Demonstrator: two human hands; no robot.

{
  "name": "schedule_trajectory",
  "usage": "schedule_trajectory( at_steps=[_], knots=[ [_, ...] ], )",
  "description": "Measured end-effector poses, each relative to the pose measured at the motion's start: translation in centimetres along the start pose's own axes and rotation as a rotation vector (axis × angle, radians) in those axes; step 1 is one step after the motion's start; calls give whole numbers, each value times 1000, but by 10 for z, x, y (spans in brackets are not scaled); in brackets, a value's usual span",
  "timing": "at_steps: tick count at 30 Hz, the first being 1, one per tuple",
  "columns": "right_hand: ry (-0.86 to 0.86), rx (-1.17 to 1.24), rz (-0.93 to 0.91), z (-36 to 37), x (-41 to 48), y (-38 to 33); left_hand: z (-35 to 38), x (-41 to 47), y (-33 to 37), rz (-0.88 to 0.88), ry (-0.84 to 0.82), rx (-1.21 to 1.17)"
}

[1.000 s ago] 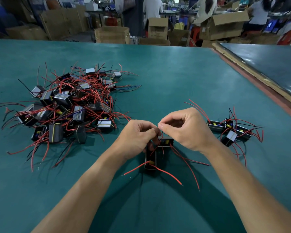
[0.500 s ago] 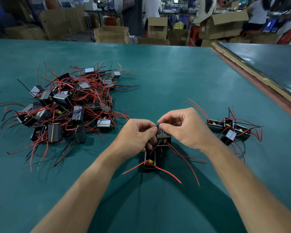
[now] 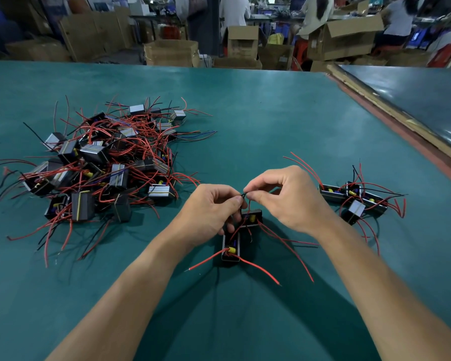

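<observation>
Near centre of the teal-green table top: small black open-topped rectangular module with yellow part and red leads, lying lengthwise toward the near edge; second black module just beyond it, touching or nearly so. Above the pair, left hand and right hand fingertip to fingertip, each pinching the thin black wire ends between thumb and forefinger, other fingers curled in. Read as twisting the two black leads together, mid-step; cannot tell whether the join is tight yet. Red leads of the pair splayed loose on the table, near and right, untouched. Left and farther off: large tangled heap of black modules with red and black wires, well apart from both hands, judged stock not yet worked. Right: small cluster of joined black modules, three or four, judged finished. Progress judged early: a few done, one pair in hand, most of the heap left. Beyond the far table edge: brown cardboard boxes and seated people
</observation>
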State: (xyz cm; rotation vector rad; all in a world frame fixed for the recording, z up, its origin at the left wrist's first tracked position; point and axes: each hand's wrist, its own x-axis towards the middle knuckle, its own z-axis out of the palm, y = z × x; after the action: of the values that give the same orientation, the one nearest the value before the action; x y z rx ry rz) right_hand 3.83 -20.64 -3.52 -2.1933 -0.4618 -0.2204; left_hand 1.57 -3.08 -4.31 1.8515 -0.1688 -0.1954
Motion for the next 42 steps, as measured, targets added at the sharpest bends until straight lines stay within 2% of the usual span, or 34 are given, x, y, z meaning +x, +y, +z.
schedule_trajectory(
  at_steps=[8,13,17,22,28,33,37,42],
  knots=[
    [-43,92,2,-4,0,1,0,0,0,12,0,6],
    [-34,30,-4,-2,0,2,1,1,-1,9,-2,5],
    [29,3,-43,0,-1,3,1,0,-1,10,-8,13],
    [169,-86,-186,10,-3,-2,0,1,-1,34,14,20],
    [72,-4,79,6,0,1,1,4,-7,89,74,50],
    [77,135,129,10,-1,-3,2,2,-14,291,190,272],
    [42,120,207,12,1,-3,2,1,-14,327,207,307],
    [-24,299,324,12,1,-3,2,1,-12,364,204,350]
  ],
)
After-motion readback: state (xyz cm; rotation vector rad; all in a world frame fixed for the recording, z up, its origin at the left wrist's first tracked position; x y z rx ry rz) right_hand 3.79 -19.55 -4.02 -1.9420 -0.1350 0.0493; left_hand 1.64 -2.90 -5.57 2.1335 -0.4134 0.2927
